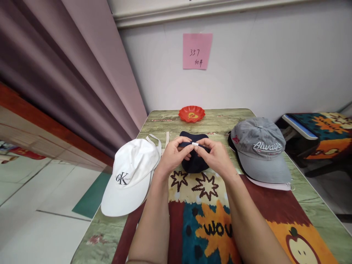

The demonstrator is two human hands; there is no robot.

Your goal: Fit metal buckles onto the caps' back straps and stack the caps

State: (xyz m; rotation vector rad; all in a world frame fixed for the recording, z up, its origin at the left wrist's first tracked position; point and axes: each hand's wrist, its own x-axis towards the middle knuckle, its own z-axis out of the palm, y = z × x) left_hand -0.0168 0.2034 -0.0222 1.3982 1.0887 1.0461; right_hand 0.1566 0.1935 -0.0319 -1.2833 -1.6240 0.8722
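Your forearms; left hand and right hand pinching a navy cap; red dish at its twelve o'clock.

dark cap, partly hidden

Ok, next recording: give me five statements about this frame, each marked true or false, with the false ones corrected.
1. The left hand and right hand both hold the dark cap. True.
2. The white cap lies to the right of the hands. False: the white cap is to their left.
3. The red dish stands beyond the dark cap, toward the wall. True.
4. The pink note lies flat on the table. False: the pink note is on the wall.
5. The gray cap bears the word "Always". True.
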